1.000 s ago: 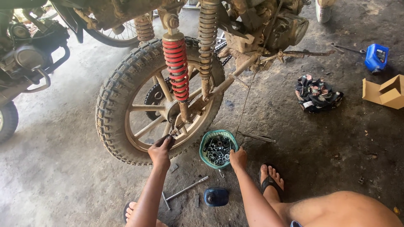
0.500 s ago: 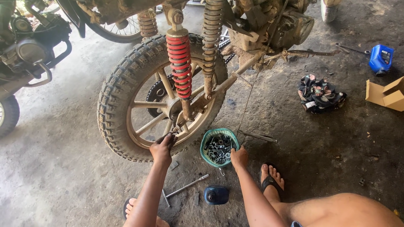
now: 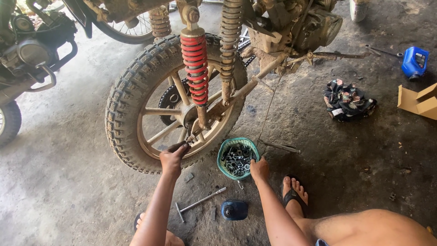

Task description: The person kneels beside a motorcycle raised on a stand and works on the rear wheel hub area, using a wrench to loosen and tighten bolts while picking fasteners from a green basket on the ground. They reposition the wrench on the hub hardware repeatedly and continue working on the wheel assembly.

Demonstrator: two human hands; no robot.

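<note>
On the floor nearest lie one T-handled wrench (image 3: 199,203) and one blue cap (image 3: 235,210). The right hand (image 3: 259,170) rests loosely on one green basket (image 3: 221,155) of bolts. The left hand (image 3: 172,156) pinches something small at the one knobby rear wheel (image 3: 132,86), under one red shock spring (image 3: 195,68).

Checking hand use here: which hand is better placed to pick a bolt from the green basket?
Probably the right hand: it rests at the green basket rim, while the left hand is at the wheel hub.
</note>
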